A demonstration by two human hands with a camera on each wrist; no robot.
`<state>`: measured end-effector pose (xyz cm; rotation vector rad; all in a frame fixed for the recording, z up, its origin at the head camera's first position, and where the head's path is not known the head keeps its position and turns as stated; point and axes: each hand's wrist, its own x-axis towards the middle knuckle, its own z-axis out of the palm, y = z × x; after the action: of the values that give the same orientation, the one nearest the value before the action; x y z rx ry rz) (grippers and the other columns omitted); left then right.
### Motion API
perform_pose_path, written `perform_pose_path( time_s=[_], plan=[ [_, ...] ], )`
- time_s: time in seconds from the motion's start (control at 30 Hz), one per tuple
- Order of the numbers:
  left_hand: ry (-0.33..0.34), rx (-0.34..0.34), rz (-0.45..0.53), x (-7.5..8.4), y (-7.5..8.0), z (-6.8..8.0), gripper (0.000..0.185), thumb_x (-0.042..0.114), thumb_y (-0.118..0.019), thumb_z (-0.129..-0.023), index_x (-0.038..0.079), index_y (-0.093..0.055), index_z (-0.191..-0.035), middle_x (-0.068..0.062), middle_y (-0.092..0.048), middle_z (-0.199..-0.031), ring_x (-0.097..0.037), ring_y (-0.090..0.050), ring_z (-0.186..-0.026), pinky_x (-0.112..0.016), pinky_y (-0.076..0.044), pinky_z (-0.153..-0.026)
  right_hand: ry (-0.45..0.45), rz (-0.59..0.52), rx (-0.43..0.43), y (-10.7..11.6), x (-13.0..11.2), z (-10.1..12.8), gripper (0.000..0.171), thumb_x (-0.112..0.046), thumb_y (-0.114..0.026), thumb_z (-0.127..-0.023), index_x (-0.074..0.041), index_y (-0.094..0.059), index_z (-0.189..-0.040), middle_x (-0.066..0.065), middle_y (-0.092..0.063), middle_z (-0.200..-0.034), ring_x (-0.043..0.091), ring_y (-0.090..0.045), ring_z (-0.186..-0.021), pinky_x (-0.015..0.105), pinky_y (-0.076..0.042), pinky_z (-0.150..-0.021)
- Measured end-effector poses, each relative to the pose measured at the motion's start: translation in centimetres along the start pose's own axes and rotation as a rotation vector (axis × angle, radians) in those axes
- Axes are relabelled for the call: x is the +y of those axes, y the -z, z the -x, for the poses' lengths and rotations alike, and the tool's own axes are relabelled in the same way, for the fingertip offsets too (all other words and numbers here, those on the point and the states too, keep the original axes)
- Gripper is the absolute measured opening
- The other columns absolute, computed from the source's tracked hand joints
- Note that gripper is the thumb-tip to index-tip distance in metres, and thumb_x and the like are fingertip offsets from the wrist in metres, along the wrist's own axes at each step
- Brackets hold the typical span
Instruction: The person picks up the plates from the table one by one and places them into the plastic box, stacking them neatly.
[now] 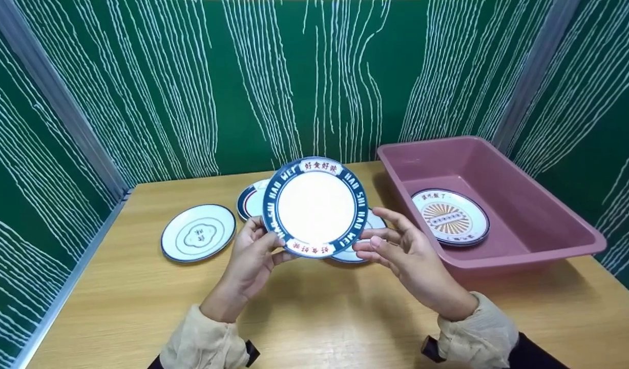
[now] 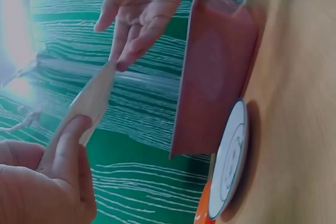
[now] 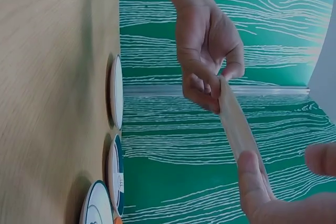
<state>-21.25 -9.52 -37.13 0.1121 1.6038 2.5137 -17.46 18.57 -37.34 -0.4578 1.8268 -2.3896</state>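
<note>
While plates (image 1: 197,232) lie left, pink tub (image 1: 524,205) sits right.

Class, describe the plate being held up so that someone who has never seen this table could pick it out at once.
Start at the wooden table with the pink tub on its right. Just left of the tub, the left hand grips a plate tilted up above the table, the right hand at its other edge. Unlike the plates lying flat, it has a broad dark-blue rim with white lettering.
</note>
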Motion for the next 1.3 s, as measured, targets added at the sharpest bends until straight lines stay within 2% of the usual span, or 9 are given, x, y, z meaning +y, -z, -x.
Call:
perform_pose_path(
  time_s=[0.23,0.43,0.6,0.7,0.77,0.93,1.0,1.17,1.3],
  plan=[
    [0.011,-0.069,0.044,-1.3,-1.2,0.7,0.054,-0.011,-0.05,-0.088,0.002,-0.035,-0.138,-0.017,-0.051,-0.133,-0.024,-0.065,-0.098,-0.042,-0.062,-0.084,-0.021,-0.053,0.088,-0.3,0.3,-0.1,0.058,0.0,-0.058,-0.101,0.003,-0.03,-0.152,0.017,-0.061,-0.121,0.024,-0.069,-0.103,0.041,-0.057,-0.097],
    [0.007,-0.108,0.029,-1.9,-1.6,1.0,0.055,-0.009,-0.053,-0.086,-0.001,-0.034,-0.138,-0.018,-0.053,-0.132,-0.024,-0.066,-0.101,-0.042,-0.062,-0.086,-0.007,-0.098,0.121,-0.3,0.1,0.0,0.052,0.005,-0.053,-0.101,0.004,-0.032,-0.149,0.017,-0.069,-0.117,0.025,-0.072,-0.097,0.043,-0.061,-0.087],
    [0.016,-0.118,0.032,-1.7,-1.3,0.8,0.048,-0.007,-0.063,-0.09,-0.001,-0.038,-0.13,-0.015,-0.054,-0.12,-0.024,-0.066,-0.103,-0.042,-0.059,-0.092,-0.016,-0.105,0.179,0.0,-0.5,0.0,0.048,0.006,-0.05,-0.102,0.004,-0.034,-0.147,0.019,-0.066,-0.119,0.023,-0.071,-0.094,0.039,-0.062,-0.084],
    [0.017,-0.101,-0.016,-1.5,-0.8,0.3,0.039,-0.003,-0.067,-0.091,-0.003,-0.046,-0.123,-0.013,-0.059,-0.113,-0.025,-0.068,-0.102,-0.042,-0.059,-0.092,-0.034,-0.083,0.213,0.3,-0.9,0.0,0.047,0.005,-0.049,-0.103,0.003,-0.034,-0.147,0.018,-0.066,-0.12,0.022,-0.071,-0.095,0.037,-0.061,-0.086],
    [0.01,-0.063,-0.074,-1.3,-0.2,-0.1,0.032,0.0,-0.068,-0.093,-0.004,-0.051,-0.12,-0.013,-0.063,-0.11,-0.025,-0.068,-0.099,-0.041,-0.06,-0.091,-0.048,-0.063,0.23,0.6,-1.2,-0.1,0.047,0.004,-0.049,-0.103,0.003,-0.033,-0.148,0.017,-0.065,-0.121,0.021,-0.071,-0.096,0.038,-0.06,-0.087],
    [0.013,0.097,-0.185,-1.3,1.6,-2.0,0.02,-0.003,-0.064,-0.095,-0.006,-0.063,-0.115,-0.013,-0.069,-0.103,-0.024,-0.067,-0.091,-0.037,-0.061,-0.085,-0.075,-0.025,0.246,1.2,-1.6,-0.2,0.048,0.002,-0.047,-0.104,0.004,-0.032,-0.15,0.019,-0.064,-0.125,0.022,-0.07,-0.099,0.038,-0.06,-0.09],
    [-0.011,0.156,-0.239,-1.4,2.5,-2.8,0.017,-0.005,-0.063,-0.095,-0.006,-0.065,-0.111,-0.011,-0.07,-0.1,-0.022,-0.066,-0.09,-0.034,-0.06,-0.084,-0.078,-0.02,0.247,1.5,-1.8,-0.2,0.05,0.001,-0.045,-0.105,0.005,-0.029,-0.152,0.019,-0.06,-0.131,0.022,-0.069,-0.102,0.038,-0.059,-0.093],
    [-0.086,0.292,-0.478,-1.2,5.3,-4.5,0.015,-0.003,-0.065,-0.092,-0.003,-0.069,-0.107,-0.006,-0.069,-0.096,-0.016,-0.062,-0.092,-0.025,-0.052,-0.082,-0.087,0.004,0.272,2.4,-2.7,-0.2,0.052,-0.007,-0.043,-0.109,0.003,-0.025,-0.156,0.013,-0.06,-0.134,0.017,-0.068,-0.104,0.033,-0.058,-0.093],
    [-0.067,0.356,-0.643,-0.6,7.7,-5.4,0.022,0.0,-0.066,-0.093,-0.004,-0.066,-0.114,-0.012,-0.066,-0.107,-0.021,-0.059,-0.101,-0.025,-0.047,-0.084,-0.071,0.029,0.3,3.4,-3.6,-0.1,0.049,-0.016,-0.045,-0.11,0.002,-0.03,-0.153,0.007,-0.067,-0.122,0.014,-0.068,-0.095,0.028,-0.058,-0.084]
  ],
)
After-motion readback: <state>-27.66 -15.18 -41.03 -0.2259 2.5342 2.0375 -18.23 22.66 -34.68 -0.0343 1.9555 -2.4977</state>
